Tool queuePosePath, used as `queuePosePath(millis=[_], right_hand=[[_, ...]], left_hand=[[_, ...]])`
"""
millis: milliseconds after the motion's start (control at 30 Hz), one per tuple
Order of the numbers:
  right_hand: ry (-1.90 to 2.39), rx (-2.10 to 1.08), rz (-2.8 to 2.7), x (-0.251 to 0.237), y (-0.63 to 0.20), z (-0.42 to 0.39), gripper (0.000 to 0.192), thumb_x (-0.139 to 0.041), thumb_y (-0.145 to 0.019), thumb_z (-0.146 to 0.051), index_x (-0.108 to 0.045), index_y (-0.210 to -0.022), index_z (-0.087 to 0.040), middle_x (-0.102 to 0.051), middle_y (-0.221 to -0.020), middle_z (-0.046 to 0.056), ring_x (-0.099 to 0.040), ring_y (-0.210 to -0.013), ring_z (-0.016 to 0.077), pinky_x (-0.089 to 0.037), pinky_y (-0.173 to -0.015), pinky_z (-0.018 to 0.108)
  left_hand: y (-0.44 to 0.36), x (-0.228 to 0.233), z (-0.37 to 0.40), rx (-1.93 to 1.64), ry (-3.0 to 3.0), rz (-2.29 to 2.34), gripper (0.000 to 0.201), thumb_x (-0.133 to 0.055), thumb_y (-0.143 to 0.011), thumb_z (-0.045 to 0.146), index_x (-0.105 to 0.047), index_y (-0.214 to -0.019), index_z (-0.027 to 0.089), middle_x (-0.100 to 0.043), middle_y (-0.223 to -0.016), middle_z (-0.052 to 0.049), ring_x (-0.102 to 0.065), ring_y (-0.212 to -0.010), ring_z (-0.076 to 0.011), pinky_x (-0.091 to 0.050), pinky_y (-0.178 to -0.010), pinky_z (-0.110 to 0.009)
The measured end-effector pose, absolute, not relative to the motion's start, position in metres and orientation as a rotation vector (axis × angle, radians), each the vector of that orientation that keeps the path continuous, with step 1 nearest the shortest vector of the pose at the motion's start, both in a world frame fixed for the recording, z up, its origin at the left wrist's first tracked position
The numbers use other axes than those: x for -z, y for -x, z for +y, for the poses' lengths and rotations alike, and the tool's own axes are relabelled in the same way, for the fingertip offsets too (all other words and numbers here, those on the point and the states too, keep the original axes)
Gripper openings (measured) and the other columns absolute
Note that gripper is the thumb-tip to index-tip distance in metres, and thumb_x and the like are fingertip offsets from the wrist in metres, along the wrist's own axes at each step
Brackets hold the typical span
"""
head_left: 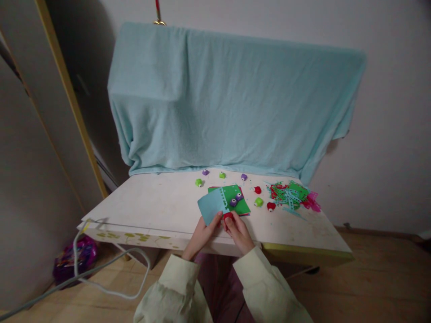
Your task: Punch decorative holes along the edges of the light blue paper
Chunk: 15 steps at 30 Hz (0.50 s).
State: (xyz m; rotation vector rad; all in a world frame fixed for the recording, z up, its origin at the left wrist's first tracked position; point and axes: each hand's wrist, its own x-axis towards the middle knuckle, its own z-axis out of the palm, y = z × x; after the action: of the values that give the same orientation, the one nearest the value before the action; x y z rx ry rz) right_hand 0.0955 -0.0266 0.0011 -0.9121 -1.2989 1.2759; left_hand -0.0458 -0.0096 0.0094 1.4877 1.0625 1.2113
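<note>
The right hand (pixel 239 231) has its fingers closed around a small red punch (pixel 228 218) at the near edge of the surface (pixel 161 211), while the left hand (pixel 202 234) pinches the lower edge of a light blue sheet (pixel 211 206), fingers together on the paper. The sheet's edge sits at or in the punch, though I cannot tell whether it is actually inside the slot.

Judging by how things lie, the punching looks well underway: one edge of the blue sheet already shows a row of small cut-outs, and a heap of paper scraps (pixel 292 195) (blue, green, red and pink strips) lies well apart to the right. Much of the blue sheet appears uncut.

Just behind the sheet lies a green sheet (pixel 235 199) with two purple punches (pixel 236 199) resting on it. More small punches, green, purple and red, are scattered near it. Behind everything hangs a pale blue blanket (pixel 229 103), draped down to the surface's far edge.
</note>
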Motion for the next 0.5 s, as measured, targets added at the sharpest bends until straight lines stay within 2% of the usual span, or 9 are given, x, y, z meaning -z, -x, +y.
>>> queuePosePath(millis=[133, 500], right_hand=[[0.917, -1.242, -1.332, -0.0016, -0.0955, -0.0261, 0.023, -0.051, -0.087, -0.045, -0.048, -0.086, -0.021, -0.047, -0.069, -0.002, -0.042, -0.058, 0.0109, -0.032, -0.050, 0.021], [0.889, -1.240, -1.347, -0.0053, -0.0962, -0.0260, 0.026, -0.054, -0.085, -0.046, -0.048, -0.087, -0.021, -0.048, -0.068, -0.002, -0.039, -0.055, 0.0103, -0.030, -0.047, 0.021]], left_hand=[[0.0455, -0.0060, -0.0086, -1.232, -1.463, 1.091, 0.031, -0.051, -0.085, 0.042, -0.059, -0.087, 0.013, -0.063, -0.083, -0.005, -0.056, -0.074, -0.0170, -0.045, -0.070, -0.027], [0.0463, -0.0135, -0.0137, -1.208, -1.512, 1.068, 0.030, -0.051, -0.086, 0.040, -0.060, -0.086, 0.012, -0.064, -0.083, -0.004, -0.057, -0.076, -0.0166, -0.044, -0.073, -0.026]])
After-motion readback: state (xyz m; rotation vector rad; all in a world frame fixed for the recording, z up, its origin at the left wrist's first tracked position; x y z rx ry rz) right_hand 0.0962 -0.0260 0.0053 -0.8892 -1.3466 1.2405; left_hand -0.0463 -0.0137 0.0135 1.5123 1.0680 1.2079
